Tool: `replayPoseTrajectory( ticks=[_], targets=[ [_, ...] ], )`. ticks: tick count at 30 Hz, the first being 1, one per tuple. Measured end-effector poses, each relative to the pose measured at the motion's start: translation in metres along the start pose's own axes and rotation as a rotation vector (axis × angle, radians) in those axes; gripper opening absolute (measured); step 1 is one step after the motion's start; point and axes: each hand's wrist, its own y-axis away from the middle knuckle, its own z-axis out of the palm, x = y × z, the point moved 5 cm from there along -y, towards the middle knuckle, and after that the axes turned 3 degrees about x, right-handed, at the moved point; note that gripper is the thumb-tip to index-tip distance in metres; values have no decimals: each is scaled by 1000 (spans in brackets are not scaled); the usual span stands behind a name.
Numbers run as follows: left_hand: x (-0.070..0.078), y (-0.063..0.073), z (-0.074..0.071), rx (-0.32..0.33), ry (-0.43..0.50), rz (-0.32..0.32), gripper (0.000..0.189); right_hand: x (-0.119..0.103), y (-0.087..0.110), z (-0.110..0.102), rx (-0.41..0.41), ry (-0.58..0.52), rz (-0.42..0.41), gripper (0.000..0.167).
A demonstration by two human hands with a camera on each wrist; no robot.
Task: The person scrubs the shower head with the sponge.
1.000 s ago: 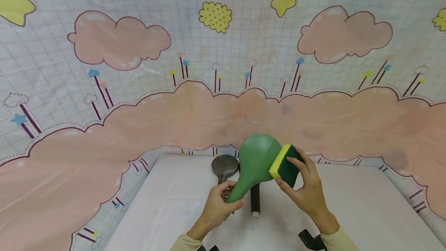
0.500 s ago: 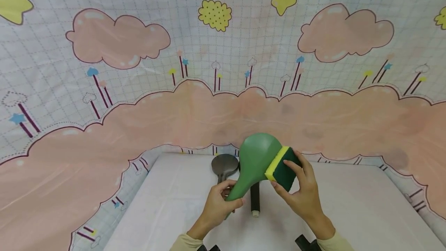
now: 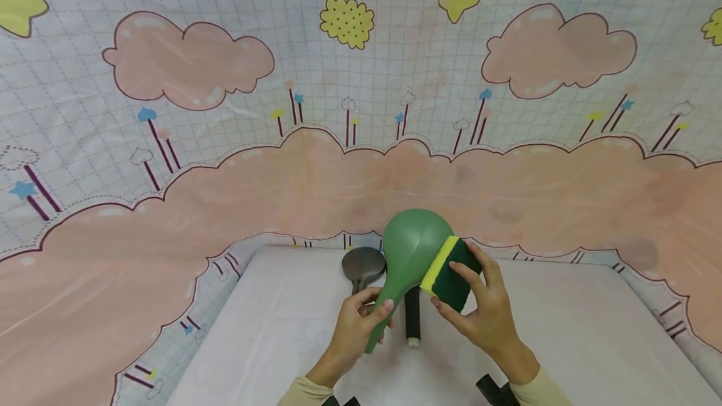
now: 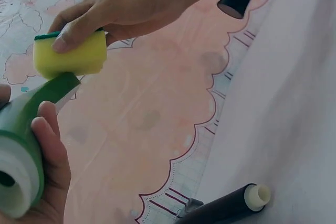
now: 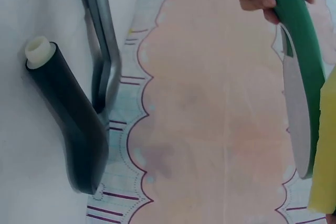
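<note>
My left hand [image 3: 355, 327] grips the handle of a green shower head [image 3: 417, 240], which is held up at a tilt with its smooth back showing. In the left wrist view the hollow white end of the handle faces the camera; the right wrist view shows the pale face side of the shower head [image 5: 298, 108]. Between thumb and fingers, my right hand [image 3: 491, 306] pinches a sponge [image 3: 458, 281] with a yellow side and a dark green scouring side. The yellow side lies against the right part of the shower head's back.
Behind my left hand, a grey shower head [image 3: 363, 265] lies on the white table [image 3: 254, 331]. Beside it lies a black shower head [image 3: 413, 321] with a pale connector, its upper part hidden by the green one. A patterned cloth [image 3: 361, 187] rises behind the table.
The sponge has slid left and slightly down along the green shower head, together with my right hand. The shower head has shifted slightly up and left, and my left thumb has moved up its handle.
</note>
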Motion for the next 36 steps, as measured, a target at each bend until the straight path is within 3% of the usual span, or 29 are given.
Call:
replayPoseTrajectory(
  ticks=[8,13,28,36],
  targets=[
    [2,3,2,-41,-25,6,31,15,-3,-9,0,1,115,70],
    [0,4,7,-54,0,-19,37,16,-4,-8,-1,22,135,70],
    [-5,1,10,26,46,-4,40,-11,6,13,-64,60,-8,62],
    [-5,-4,13,99,68,30,42,-30,12,25,-83,2,-101,55]
  ],
)
